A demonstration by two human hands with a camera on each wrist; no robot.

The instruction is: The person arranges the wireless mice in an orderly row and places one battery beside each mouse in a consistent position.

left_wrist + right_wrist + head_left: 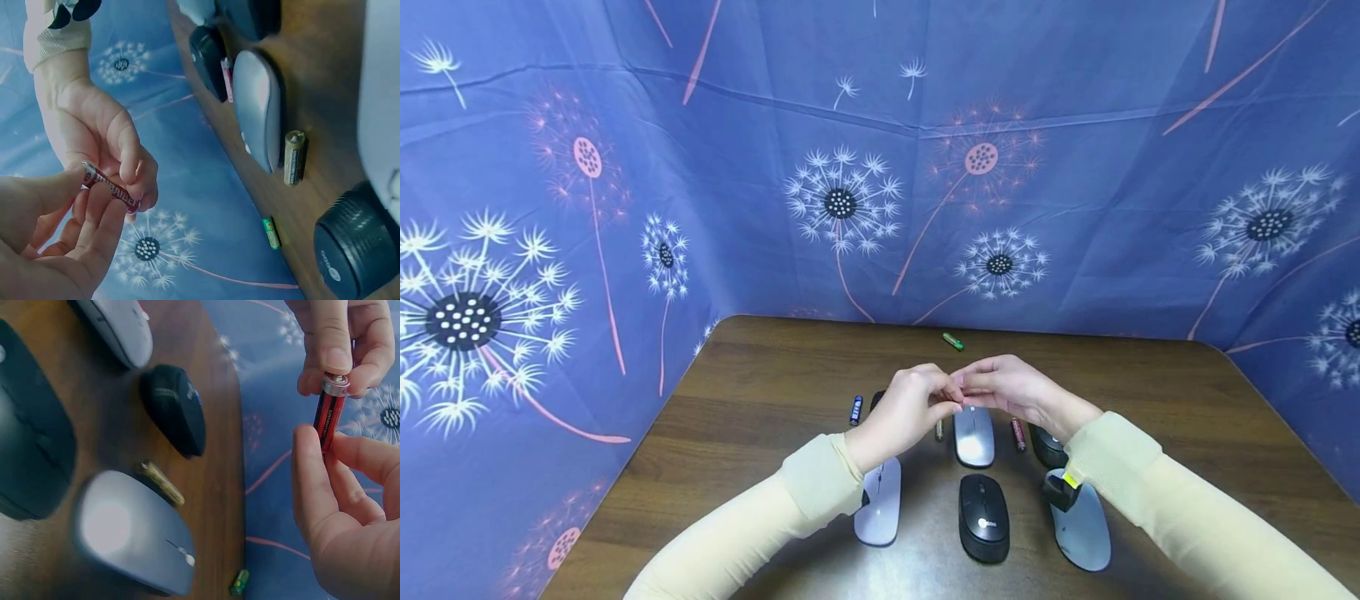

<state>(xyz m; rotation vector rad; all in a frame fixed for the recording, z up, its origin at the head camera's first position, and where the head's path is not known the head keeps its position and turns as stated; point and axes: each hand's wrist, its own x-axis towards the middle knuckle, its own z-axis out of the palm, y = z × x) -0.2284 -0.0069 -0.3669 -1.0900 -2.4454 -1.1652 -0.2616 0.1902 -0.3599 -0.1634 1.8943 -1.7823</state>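
Above the table my left hand (pixel 904 412) and right hand (pixel 1018 389) meet over a silver mouse (pixel 974 440). Between them is a small red battery (pixel 112 187) with a silver end. My left thumb and fingers pinch one end of it, as the right wrist view shows of the battery (pixel 330 415). The right hand's thumb and fingers grip the other end from both sides. In the head view the fingers hide nearly all of this battery.
Loose batteries lie about: blue (pixel 856 410), gold (pixel 939 430), another red (pixel 1018 434), and green (pixel 952 341) near the back edge. Nearer are a white mouse (pixel 880 504), a black mouse (pixel 983 518) and a grey mouse (pixel 1082 529). More black mice are partly behind the hands.
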